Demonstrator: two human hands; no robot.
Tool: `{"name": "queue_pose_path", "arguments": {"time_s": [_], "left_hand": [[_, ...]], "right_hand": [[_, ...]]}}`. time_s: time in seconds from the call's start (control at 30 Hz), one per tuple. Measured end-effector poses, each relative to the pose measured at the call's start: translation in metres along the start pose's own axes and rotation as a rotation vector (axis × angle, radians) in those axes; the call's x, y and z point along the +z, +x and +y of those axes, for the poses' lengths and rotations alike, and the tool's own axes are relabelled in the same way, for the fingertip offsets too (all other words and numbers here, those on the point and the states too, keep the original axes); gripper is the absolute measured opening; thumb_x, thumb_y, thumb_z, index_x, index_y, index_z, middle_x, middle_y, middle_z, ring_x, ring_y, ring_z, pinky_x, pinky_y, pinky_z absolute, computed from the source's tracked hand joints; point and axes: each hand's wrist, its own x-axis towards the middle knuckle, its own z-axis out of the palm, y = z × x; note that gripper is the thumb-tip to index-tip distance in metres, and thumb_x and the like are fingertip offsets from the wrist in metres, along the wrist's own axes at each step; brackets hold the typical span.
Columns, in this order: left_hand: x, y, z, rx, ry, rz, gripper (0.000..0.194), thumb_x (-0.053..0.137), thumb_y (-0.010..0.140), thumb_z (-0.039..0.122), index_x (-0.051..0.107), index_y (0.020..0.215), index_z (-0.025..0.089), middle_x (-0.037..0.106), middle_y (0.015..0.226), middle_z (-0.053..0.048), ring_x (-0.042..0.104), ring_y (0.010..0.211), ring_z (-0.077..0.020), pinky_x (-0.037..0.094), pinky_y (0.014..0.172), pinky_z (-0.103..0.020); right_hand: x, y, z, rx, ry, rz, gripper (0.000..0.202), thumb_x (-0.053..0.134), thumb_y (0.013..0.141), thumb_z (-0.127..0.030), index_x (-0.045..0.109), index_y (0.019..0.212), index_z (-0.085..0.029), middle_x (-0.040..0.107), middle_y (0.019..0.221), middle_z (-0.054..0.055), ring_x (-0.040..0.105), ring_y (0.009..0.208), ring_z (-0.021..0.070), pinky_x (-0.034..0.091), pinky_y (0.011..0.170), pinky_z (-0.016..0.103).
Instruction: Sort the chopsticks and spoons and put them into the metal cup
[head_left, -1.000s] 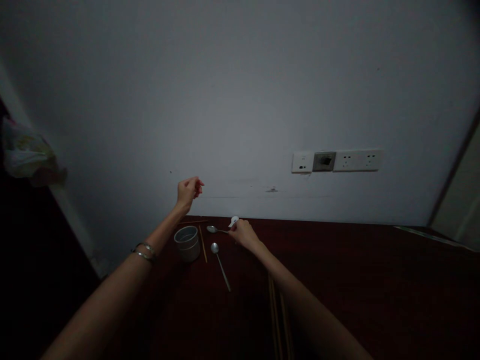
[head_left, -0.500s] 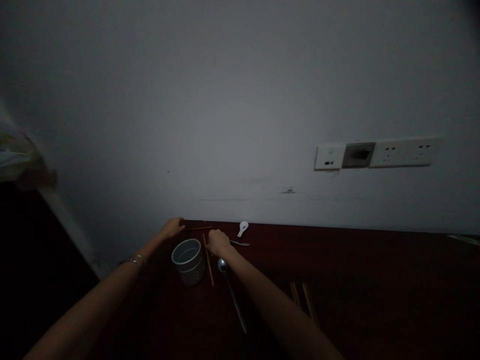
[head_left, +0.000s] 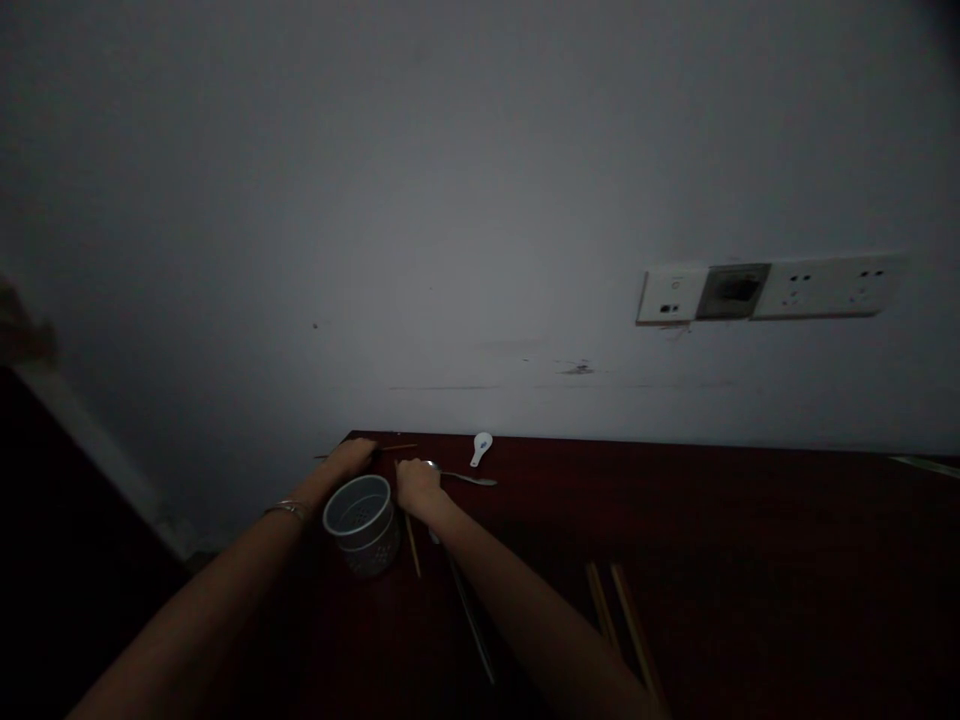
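At the table's back left corner, my left hand (head_left: 354,457) is closed round a thin brown chopstick (head_left: 399,447), whose ends stick out on both sides. My right hand (head_left: 420,490) is closed over a second chopstick (head_left: 413,552), which slants down below the fingers. Between my forearms stands a grey metal utensil holder (head_left: 365,552), upright, with small holes in its side. A metal spoon (head_left: 469,480) lies just beyond my right hand. Under my right forearm is a long-handled spoon (head_left: 474,628), its bowl mostly hidden.
A small white soup spoon (head_left: 481,447) lies near the wall. Two wooden sticks (head_left: 634,625) rest on the dark red table (head_left: 750,540), partly behind my right forearm. Sockets (head_left: 765,292) line the wall at right. Something blurred sits at the far left edge.
My right hand has moved slightly left, onto the slanting chopstick. My left hand has come further over its chopstick, which now shows on both sides. The view has shifted a little.
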Motion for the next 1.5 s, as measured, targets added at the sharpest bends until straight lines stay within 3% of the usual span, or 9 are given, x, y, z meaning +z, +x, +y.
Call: {"name": "queue_pose_path", "arguments": {"time_s": [0.33,0.5,0.63,0.83,0.93,1.0,1.13,1.3,1.5], "left_hand": [[-0.003,-0.002,0.013,-0.035,0.108,-0.016,0.024,0.042,0.077,0.016,0.063,0.089,0.012,0.064,0.097,-0.016,0.058,0.093,-0.0256,0.041,0.083,-0.033],[-0.018,-0.013,0.016,-0.074,0.091,0.076,0.022,0.043,0.075,0.013,0.061,0.088,0.012,0.064,0.094,-0.016,0.059,0.088,-0.0242,0.041,0.077,-0.03],[-0.052,-0.022,0.014,-0.138,0.064,0.282,0.017,0.045,0.077,0.019,0.058,0.087,0.013,0.062,0.09,-0.012,0.058,0.083,-0.0214,0.04,0.071,-0.027],[-0.131,-0.025,0.036,-0.245,-0.245,0.829,0.013,0.054,0.073,0.024,0.055,0.08,0.014,0.055,0.07,0.0,0.052,0.068,-0.0131,0.037,0.066,-0.023],[-0.173,-0.028,0.066,-0.237,-0.478,1.027,0.014,0.058,0.068,0.021,0.057,0.079,0.013,0.055,0.067,0.002,0.052,0.065,-0.0109,0.039,0.066,-0.023],[-0.196,-0.031,0.094,-0.197,-0.614,1.076,0.014,0.059,0.066,0.021,0.058,0.078,0.014,0.056,0.067,0.002,0.052,0.064,-0.0101,0.04,0.066,-0.024],[-0.22,-0.038,0.163,-0.018,-1.061,0.96,0.009,0.058,0.065,0.015,0.058,0.073,0.013,0.058,0.063,0.001,0.052,0.06,-0.0096,0.044,0.064,-0.027],[-0.21,-0.058,0.253,0.139,-1.362,0.714,0.011,0.06,0.062,0.016,0.059,0.072,0.01,0.06,0.06,-0.001,0.057,0.055,-0.0108,0.048,0.062,-0.029],[-0.171,-0.1,0.336,0.202,-1.661,0.37,0.023,0.069,0.057,0.023,0.06,0.073,0.009,0.063,0.062,-0.003,0.061,0.059,-0.0129,0.049,0.067,-0.029]], "right_hand": [[0.0,-0.001,-0.004,-0.049,0.019,-0.025,0.026,0.051,0.075,-0.014,0.063,0.098,-0.011,0.065,0.1,0.017,0.062,0.094,0.0258,0.05,0.072,0.037],[-0.019,-0.009,0.004,0.009,0.167,0.07,0.033,0.057,0.071,-0.03,0.064,0.098,-0.011,0.066,0.099,0.018,0.063,0.091,0.0269,0.05,0.07,0.033],[-0.046,-0.014,0.017,0.011,0.284,0.169,0.028,0.056,0.071,-0.034,0.067,0.085,-0.012,0.069,0.087,0.013,0.065,0.081,0.0222,0.047,0.064,0.025],[-0.09,-0.038,0.052,0.023,0.475,0.391,0.021,0.054,0.073,-0.029,0.066,0.073,-0.012,0.068,0.07,0.007,0.062,0.068,0.0136,0.041,0.058,0.018],[-0.11,-0.061,0.072,0.03,0.564,0.432,0.019,0.053,0.073,-0.026,0.064,0.072,-0.012,0.067,0.066,0.005,0.061,0.06,0.0105,0.041,0.053,0.016],[-0.122,-0.08,0.086,0.02,0.628,0.451,0.018,0.052,0.075,-0.026,0.063,0.073,-0.011,0.066,0.064,0.004,0.059,0.054,0.0086,0.041,0.049,0.014],[-0.142,-0.122,0.113,0.009,0.751,0.501,0.02,0.049,0.078,-0.028,0.06,0.075,-0.011,0.063,0.06,0.003,0.055,0.045,0.007,0.04,0.04,0.013],[-0.161,-0.177,0.139,-0.006,0.87,0.573,0.017,0.051,0.076,-0.028,0.055,0.072,-0.012,0.057,0.056,0.0,0.054,0.046,0.008,0.04,0.033,0.013],[-0.171,-0.231,0.161,-0.026,0.954,0.624,0.023,0.056,0.072,-0.037,0.053,0.072,-0.014,0.053,0.053,-0.003,0.052,0.043,0.0083,0.039,0.031,0.015]]}}
